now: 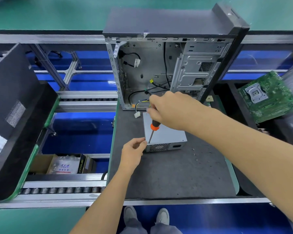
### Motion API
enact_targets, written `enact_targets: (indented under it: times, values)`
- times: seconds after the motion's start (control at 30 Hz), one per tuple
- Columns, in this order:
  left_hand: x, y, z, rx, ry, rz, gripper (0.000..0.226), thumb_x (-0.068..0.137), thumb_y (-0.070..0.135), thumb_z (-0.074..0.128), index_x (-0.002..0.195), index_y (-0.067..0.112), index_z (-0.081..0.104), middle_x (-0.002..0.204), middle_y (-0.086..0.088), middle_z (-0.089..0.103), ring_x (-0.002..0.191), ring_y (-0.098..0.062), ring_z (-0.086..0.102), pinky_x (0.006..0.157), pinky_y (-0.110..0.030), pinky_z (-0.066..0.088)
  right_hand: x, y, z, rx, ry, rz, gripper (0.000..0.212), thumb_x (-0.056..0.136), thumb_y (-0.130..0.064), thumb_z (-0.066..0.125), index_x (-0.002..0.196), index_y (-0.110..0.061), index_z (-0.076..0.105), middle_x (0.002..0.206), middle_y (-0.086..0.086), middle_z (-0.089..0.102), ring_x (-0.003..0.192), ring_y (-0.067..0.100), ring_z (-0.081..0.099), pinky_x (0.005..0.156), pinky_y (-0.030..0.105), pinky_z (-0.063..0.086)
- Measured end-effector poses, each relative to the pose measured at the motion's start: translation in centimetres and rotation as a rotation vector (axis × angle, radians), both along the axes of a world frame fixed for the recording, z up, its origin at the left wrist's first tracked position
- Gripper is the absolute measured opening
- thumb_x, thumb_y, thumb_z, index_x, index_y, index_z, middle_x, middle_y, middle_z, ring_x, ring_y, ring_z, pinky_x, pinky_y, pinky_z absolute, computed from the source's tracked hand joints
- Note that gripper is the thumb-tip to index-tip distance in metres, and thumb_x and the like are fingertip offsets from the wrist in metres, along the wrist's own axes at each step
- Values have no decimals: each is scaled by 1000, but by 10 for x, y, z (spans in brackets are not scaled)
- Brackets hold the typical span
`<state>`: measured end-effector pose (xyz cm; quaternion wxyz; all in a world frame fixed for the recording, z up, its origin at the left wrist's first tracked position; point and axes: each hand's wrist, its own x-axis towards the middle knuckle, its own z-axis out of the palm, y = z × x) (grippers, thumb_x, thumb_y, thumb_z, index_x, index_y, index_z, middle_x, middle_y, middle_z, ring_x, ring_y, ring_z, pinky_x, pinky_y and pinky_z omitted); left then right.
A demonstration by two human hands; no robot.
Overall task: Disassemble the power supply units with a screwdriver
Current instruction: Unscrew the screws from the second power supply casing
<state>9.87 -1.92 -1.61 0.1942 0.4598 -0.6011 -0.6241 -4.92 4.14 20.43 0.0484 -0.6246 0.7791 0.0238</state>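
Bright even light, wide-angle edge distortion

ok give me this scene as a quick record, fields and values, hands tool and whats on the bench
right hand: right hand grips the screwdriver handle
screwdriver tip: at the near left top corner of the power supply
left hand: left hand touches that same corner, fingers by the tip
power supply: lies flat on the grey mat, vent side facing the person
behind it: open computer case, upright, cables trailing out
far right: green circuit board, tilted

bare forearms, grey trousers [152,229], grey shoes [162,216]
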Motion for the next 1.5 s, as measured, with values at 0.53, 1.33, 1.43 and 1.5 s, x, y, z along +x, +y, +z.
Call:
enact_targets:
  times: [0.53,1.33,1.43,1.5]
  values:
    - [-1,0,3,1,-19,-3,13,97,27,63,106,31,71,99,10,74,96,-9,68,73,-24,55,-2,2,-4,40,-46,-1,32,98,-49,45,103,-18,42,101,5,49,87,31,50,80,43,48]
    - [3,2,4,-582,-57,-184,16,88,10,75,103,14,76,101,11,61,91,1,62,78,-6,46,-7,5,-7,-9,-225,13,32,96,-46,53,112,-19,46,107,2,44,84,26,51,70,35,37]
    - [3,1,5,-695,-81,-196,13,86,11,77,99,12,78,98,8,61,87,-1,61,79,-5,45,-8,6,-8,-24,-243,15,25,99,-38,51,113,-18,48,109,3,45,87,26,53,73,37,42]
    - [2,0,5,-714,-81,-196,13,85,13,78,98,12,78,96,8,61,86,-5,61,78,-7,45,-8,8,-8,-46,-282,23,17,100,-31,51,112,-20,49,110,1,44,86,23,51,75,36,43]
